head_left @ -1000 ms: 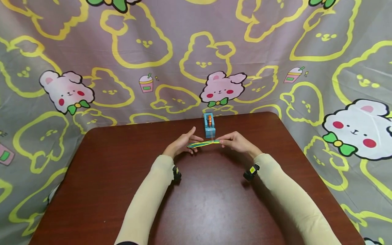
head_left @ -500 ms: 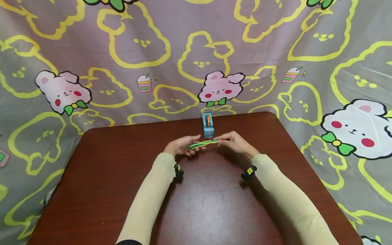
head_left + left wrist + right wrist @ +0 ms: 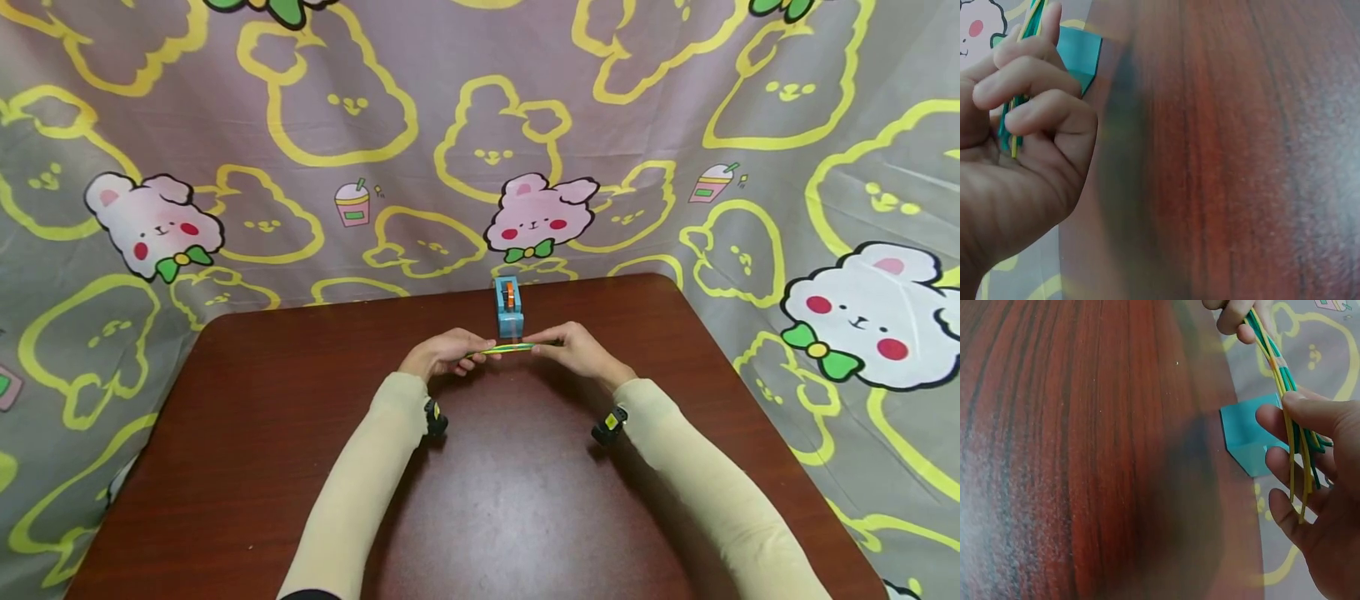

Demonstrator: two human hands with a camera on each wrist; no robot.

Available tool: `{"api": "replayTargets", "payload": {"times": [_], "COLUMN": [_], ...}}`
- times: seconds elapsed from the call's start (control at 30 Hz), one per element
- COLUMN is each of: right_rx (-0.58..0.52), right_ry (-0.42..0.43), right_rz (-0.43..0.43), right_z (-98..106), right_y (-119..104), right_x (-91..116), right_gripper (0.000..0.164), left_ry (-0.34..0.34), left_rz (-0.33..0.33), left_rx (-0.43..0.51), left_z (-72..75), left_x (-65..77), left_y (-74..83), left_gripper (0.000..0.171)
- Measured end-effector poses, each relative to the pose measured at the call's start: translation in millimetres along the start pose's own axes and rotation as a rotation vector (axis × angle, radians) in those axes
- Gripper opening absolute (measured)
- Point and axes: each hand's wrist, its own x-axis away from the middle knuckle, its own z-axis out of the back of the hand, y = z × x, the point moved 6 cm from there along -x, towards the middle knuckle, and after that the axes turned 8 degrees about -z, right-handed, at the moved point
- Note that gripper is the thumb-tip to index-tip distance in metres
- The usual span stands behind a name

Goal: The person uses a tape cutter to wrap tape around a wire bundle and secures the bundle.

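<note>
A bundle of thin yellow and green wires stretches between my two hands, close in front of the blue tape dispenser. My left hand curls its fingers round one end; in the left wrist view the wire ends poke out against the palm. With thumb and fingertips, my right hand pinches the other part, and loose wire tails fan out below the thumb in the right wrist view. A pale band of tape shows across the wires between the hands.
The dispenser carries an orange-cored roll and stands near the back edge of the dark brown table. Behind and beside the table hangs a patterned curtain. A small black camera is worn on each wrist.
My left hand's fingers, spread at first, have closed round the wire bundle. The right hand has kept its pinch and barely moved. The head view has shifted slightly.
</note>
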Motion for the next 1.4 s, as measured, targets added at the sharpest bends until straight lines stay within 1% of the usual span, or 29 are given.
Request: {"api": "replayTargets", "payload": {"times": [0.1, 0.23, 0.37, 0.47, 0.53, 0.6, 0.7, 0.77, 0.83, 0.9, 0.93, 1.03, 1.1, 1.17, 1.23, 1.3, 1.4], "right_rx": [0.057, 0.093, 0.083, 0.059, 0.031, -0.023, -0.163, -0.245, -0.325, -0.418, -0.475, -0.725, -0.883, -1.010, -1.094, -1.148, -1.188], "right_ry": [0.020, 0.019, 0.025, 0.078, 0.132, 0.184, 0.223, 0.220, 0.183, 0.112, 0.061, -0.087, -0.157, -0.206, -0.248, -0.289, -0.347], "right_rz": [-0.007, -0.025, -0.056, -0.069, -0.094, -0.142, -0.262, -0.350, -0.444, -0.544, -0.585, -0.713, -0.779, -0.813, -0.821, -0.822, -0.822], "right_z": [1, 2, 5, 8, 11, 13, 15, 15, 14, 9, 6, -6, -11, -15, -18, -19, -22], "right_y": [0, -4, -6, -6, -3, 2, 13, 20, 27, 35, 38, 45, 49, 50, 51, 52, 52], "right_x": [-2, -3, -4, -5, -8, -10, -13, -14, -14, -14, -14, -14, -13, -13, -13, -12, -11], "right_gripper": [0.020, 0.020, 0.022, 0.027, 0.033, 0.042, 0.061, 0.073, 0.083, 0.090, 0.093, 0.097, 0.095, 0.092, 0.091, 0.087, 0.079], "left_ry": [0.032, 0.057, 0.073, 0.099, 0.123, 0.145, 0.179, 0.202, 0.221, 0.234, 0.240, 0.260, 0.273, 0.287, 0.294, 0.299, 0.304], "left_rz": [-0.017, -0.043, -0.083, -0.123, -0.151, -0.174, -0.201, -0.216, -0.229, -0.240, -0.244, -0.253, -0.257, -0.263, -0.278, -0.293, -0.318], "left_rx": [-0.023, -0.040, -0.067, -0.089, -0.105, -0.113, -0.119, -0.119, -0.123, -0.124, -0.125, -0.141, -0.165, -0.201, -0.242, -0.281, -0.321], "left_z": [1.0, 1.5, 1.9, 2.8, 3.4, 3.9, 5.0, 6.0, 6.9, 7.6, 8.2, 9.8, 10.3, 10.9, 10.8, 10.3, 10.2], "left_x": [-0.3, 0.6, 1.1, 0.3, -0.1, 0.1, 1.4, 2.3, 3.0, 3.4, 3.2, 2.8, 3.0, 3.4, 4.2, 5.6, 6.1], "left_y": [2.9, 5.5, 8.0, 9.6, 10.9, 12.0, 13.8, 14.4, 15.1, 15.8, 15.6, 14.9, 14.9, 15.3, 16.7, 18.7, 20.7], "left_gripper": [0.038, 0.035, 0.037, 0.035, 0.034, 0.034, 0.031, 0.027, 0.022, 0.020, 0.019, 0.019, 0.020, 0.020, 0.019, 0.018, 0.016]}}
